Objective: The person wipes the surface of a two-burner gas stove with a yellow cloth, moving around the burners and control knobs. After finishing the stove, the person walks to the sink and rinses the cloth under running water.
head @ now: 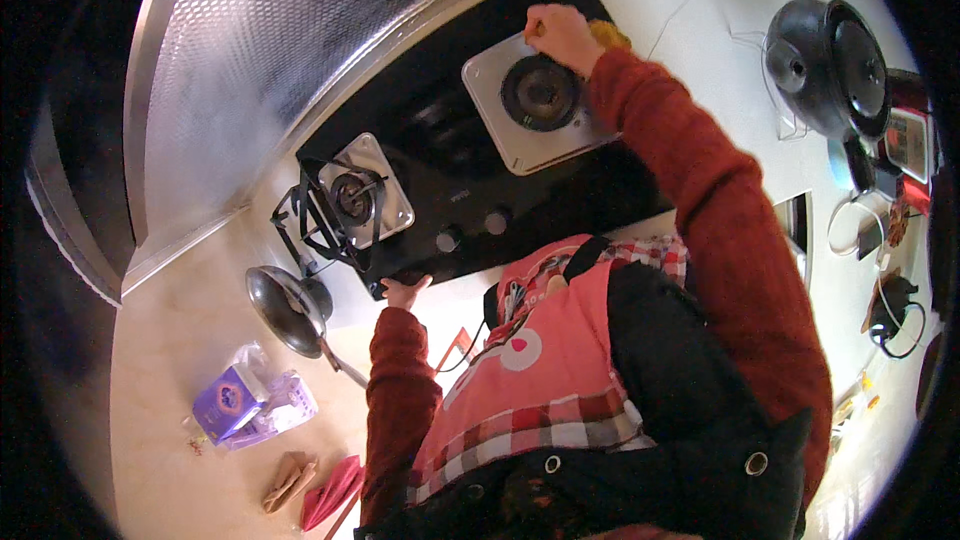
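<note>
My right hand [561,36] reaches over the far edge of the right burner's metal drip plate [517,154] on a black glass gas cooktop [442,142]. Its fingers are curled; whether they grip something is hidden. A yellow cloth or sponge [609,35] shows just behind that hand, by the wrist. My left hand [405,291] rests at the cooktop's near left edge, fingers spread, holding nothing. Black metal pan supports [311,202] lie stacked and tilted over the left burner [352,199]. Two round knobs [448,240] sit near the front edge.
A frying pan [285,309] stands left of the cooktop. Farther down the counter are a purple tissue pack [230,403], a brown cloth [290,481] and a pink cloth [332,491]. A black lidded pot [825,67] is at the right, near cables. A textured metallic panel [300,22] borders the back.
</note>
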Available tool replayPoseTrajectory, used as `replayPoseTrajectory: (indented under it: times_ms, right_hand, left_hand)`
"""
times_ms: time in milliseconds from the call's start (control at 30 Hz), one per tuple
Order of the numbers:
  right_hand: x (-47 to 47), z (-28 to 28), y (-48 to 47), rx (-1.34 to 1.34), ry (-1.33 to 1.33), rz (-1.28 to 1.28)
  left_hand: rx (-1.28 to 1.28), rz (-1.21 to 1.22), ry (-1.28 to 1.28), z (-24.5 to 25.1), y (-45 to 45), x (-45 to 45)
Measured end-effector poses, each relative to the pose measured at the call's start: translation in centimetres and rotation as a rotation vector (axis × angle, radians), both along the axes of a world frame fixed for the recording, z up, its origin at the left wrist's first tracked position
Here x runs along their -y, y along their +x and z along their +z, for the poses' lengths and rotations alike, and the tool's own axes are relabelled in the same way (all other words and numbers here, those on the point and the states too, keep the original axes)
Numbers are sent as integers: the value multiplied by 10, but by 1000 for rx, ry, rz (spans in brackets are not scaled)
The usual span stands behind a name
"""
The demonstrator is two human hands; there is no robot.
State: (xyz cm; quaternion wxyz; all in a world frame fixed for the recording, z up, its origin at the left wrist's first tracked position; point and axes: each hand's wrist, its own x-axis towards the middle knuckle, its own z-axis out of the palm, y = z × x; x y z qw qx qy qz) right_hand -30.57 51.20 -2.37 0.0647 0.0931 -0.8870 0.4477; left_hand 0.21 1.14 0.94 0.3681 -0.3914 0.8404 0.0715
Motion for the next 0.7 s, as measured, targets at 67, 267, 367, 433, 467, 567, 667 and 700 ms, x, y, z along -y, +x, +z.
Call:
replayPoseTrajectory:
  times_ms: [67, 267, 367, 433, 467, 567, 667, 700]
  right_hand:
    - [-17, 1, -10, 149, -127, 32]
    - [-56, -3, -6, 199, -287, -13]
    - [-37, -5, 13, -27, -117, 173]
    - [-28, -1, 22, -247, 114, 266]
    - [-32, 4, 25, -224, 88, 266]
    - [-62, 23, 29, 114, 184, 458]
    - [-82, 37, 21, 229, 95, 237]
    - [-81, 39, 18, 166, 26, 153]
  left_hand:
    - [17, 36, 11, 0, 1, 1]
    - [-20, 38, 3, -7, 2, 4]
    - [7, 51, 0, -5, -1, 4]
    - [33, 58, -13, -3, -1, 3]
    - [32, 61, -15, -2, -1, 3]
    - [18, -10, -23, -2, 0, 3]
    - [0, -2, -5, -4, 1, 5]
    - [-1, -1, 3, -4, 1, 5]
